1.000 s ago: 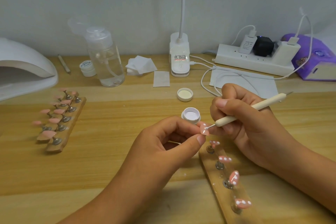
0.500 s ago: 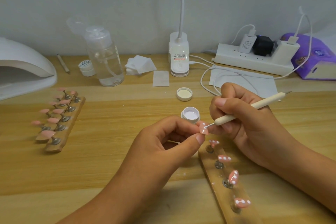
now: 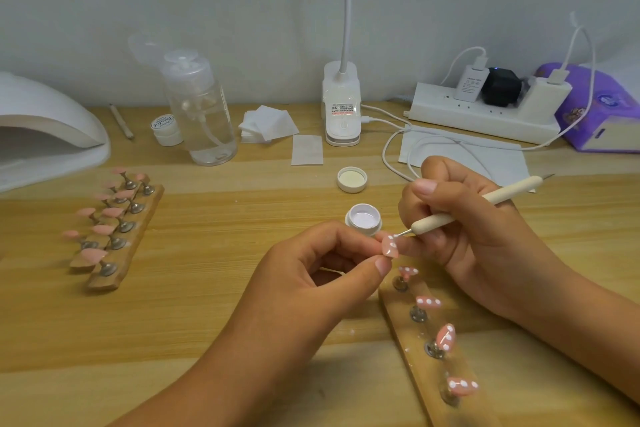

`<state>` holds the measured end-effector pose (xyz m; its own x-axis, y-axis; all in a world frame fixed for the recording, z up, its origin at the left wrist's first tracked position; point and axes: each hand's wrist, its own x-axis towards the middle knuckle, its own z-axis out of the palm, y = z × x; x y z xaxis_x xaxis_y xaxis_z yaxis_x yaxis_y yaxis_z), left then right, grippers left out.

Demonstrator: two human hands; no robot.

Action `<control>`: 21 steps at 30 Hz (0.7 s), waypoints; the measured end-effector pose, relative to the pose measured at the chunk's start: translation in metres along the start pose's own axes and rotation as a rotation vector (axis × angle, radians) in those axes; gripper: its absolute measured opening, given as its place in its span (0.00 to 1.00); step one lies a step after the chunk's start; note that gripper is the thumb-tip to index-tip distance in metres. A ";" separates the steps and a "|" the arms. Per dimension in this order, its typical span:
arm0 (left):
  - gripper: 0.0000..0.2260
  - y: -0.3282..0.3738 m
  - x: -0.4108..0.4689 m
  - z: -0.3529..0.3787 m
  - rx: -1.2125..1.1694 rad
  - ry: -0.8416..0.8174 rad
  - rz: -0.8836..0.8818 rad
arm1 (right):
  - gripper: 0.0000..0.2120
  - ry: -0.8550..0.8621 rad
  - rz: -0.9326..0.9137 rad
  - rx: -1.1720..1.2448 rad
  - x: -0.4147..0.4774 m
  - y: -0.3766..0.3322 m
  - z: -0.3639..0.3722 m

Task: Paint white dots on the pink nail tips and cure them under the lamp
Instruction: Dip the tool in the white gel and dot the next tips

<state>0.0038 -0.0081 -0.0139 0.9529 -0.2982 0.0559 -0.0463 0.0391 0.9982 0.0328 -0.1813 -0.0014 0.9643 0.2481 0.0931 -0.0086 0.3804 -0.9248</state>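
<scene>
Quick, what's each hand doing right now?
Left hand: pinching a pink nail tip.
Right hand: gripping the dotting tool, its point at that tip.

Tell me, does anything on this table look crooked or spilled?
On the wooden holder at the lower right, the third dotted nail tip from the far end stands tilted on edge, while its neighbours face up. A few white specks lie on the table beside that holder, possibly stray paint. Nothing else stands out.
</scene>
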 end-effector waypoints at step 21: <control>0.06 -0.003 0.004 -0.008 -0.187 0.164 0.015 | 0.06 0.208 -0.277 -0.600 0.007 0.006 -0.014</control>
<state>0.0105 -0.0020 -0.0164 0.9891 -0.1383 0.0508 -0.0190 0.2224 0.9748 0.0430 -0.1900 -0.0120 0.9410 0.0139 0.3383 0.3356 -0.1686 -0.9268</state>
